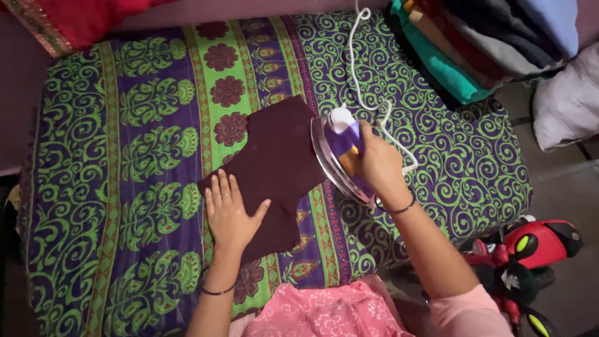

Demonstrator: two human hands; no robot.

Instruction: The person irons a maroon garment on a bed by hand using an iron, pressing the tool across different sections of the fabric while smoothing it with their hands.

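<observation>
— Green and purple patterned cloth (156,125) covers the whole work surface, doesn't it?

— Yes. On it, the left hand (229,212) lies flat, fingers spread and holding nothing, pressing the lower edge of a dark maroon garment piece (277,156). The right hand (377,163) is wrapped tight round the handle of a purple and white iron (340,153), which is tipped up on its edge at the garment's right side.

— How should the pressing go?

— I'd judge: keep that flat palm tensioning the fabric, well away from the soleplate, and mind the white cord (368,81) trailing behind.

— Any packages or labels?

— None I can see. Folded clothes (474,43) are stacked at the far right corner, with red cloth (81,19) far left and a red and black toy (530,249) beside the surface, near right.
</observation>
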